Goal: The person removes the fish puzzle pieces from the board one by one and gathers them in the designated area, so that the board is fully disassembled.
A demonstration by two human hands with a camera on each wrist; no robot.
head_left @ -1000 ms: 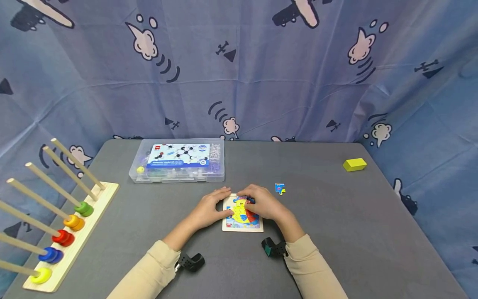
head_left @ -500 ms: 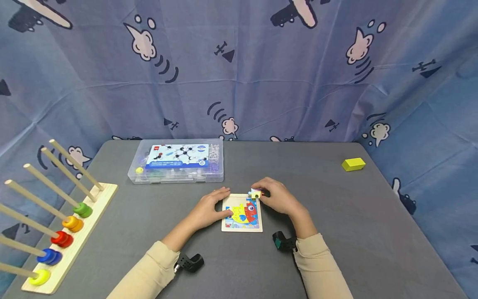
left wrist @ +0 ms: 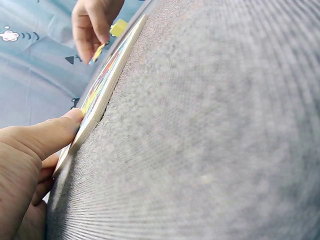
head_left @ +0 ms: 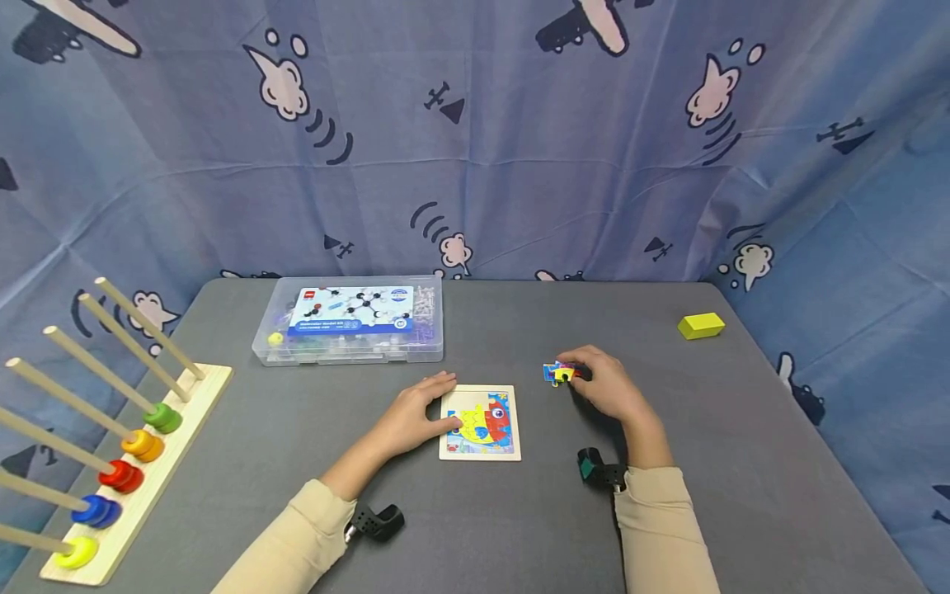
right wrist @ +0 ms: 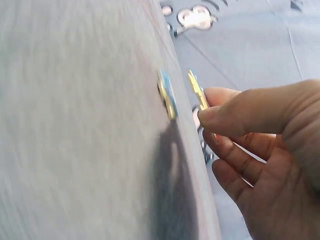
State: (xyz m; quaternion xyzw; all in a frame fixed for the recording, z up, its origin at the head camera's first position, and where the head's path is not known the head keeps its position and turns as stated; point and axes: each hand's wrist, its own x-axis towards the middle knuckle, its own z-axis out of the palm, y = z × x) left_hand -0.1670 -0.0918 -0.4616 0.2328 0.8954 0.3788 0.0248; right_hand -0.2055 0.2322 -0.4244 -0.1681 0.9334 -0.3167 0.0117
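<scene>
A square wooden jigsaw puzzle board with a red and yellow fish picture lies on the table. Its upper left area shows bare wood. My left hand rests at its left side, thumb on the board's face, fingers stretched along the left edge. Off to the right, my right hand pinches a yellow and blue puzzle piece between thumb and fingers, raised above the table. Just beside it, a second puzzle piece, mostly blue, lies on the table; in the head view the two pieces overlap.
A clear plastic case with a molecule-model label stands at the back left. On the left, a wooden peg rack carries coloured rings on upright pegs. A yellow block sits near the right rear edge. A patterned curtain hangs behind.
My right hand has lifted a puzzle piece off the board and carried it right, over to the loose piece on the table. The left hand has stayed on the board.
</scene>
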